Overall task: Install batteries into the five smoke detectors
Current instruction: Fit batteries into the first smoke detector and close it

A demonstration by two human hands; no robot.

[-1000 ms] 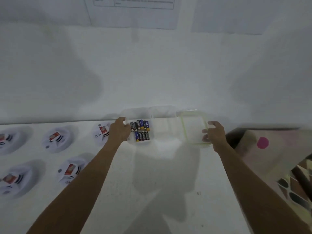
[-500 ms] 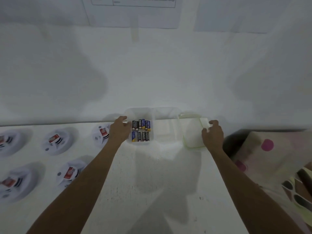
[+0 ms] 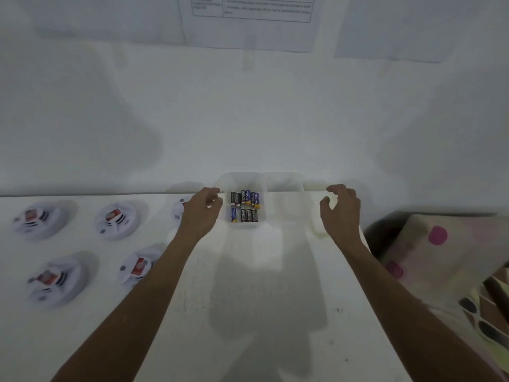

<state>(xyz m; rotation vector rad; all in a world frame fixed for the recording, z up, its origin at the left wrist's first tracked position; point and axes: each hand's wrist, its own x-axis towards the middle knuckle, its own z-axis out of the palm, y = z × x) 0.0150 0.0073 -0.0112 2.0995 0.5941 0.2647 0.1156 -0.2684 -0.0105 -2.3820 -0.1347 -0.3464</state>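
A clear two-compartment container [image 3: 285, 205] stands at the back of the white table, with several AA batteries [image 3: 245, 206] in its left compartment. My left hand [image 3: 201, 213] hovers by the container's left rim, fingers loosely curled and holding nothing. The pale lid [image 3: 316, 219] lies just right of the container, and my right hand [image 3: 341, 210] is over it with relaxed fingers, not gripping. White smoke detectors with red-labelled backs lie on the left: one [image 3: 41, 219], another [image 3: 117, 220], a third [image 3: 55, 279], a fourth [image 3: 137, 267], and one [image 3: 179, 212] partly hidden behind my left hand.
A white wall rises right behind the container, with a printed sheet [image 3: 250, 9] taped high up. At the table's right edge sits a patterned fabric-covered object with pink dots [image 3: 438, 235]. The white table [image 3: 261, 299] stretches bare toward me.
My right hand has set the lid down beside the container and let go of it. My left hand has loosened from the container's left rim.
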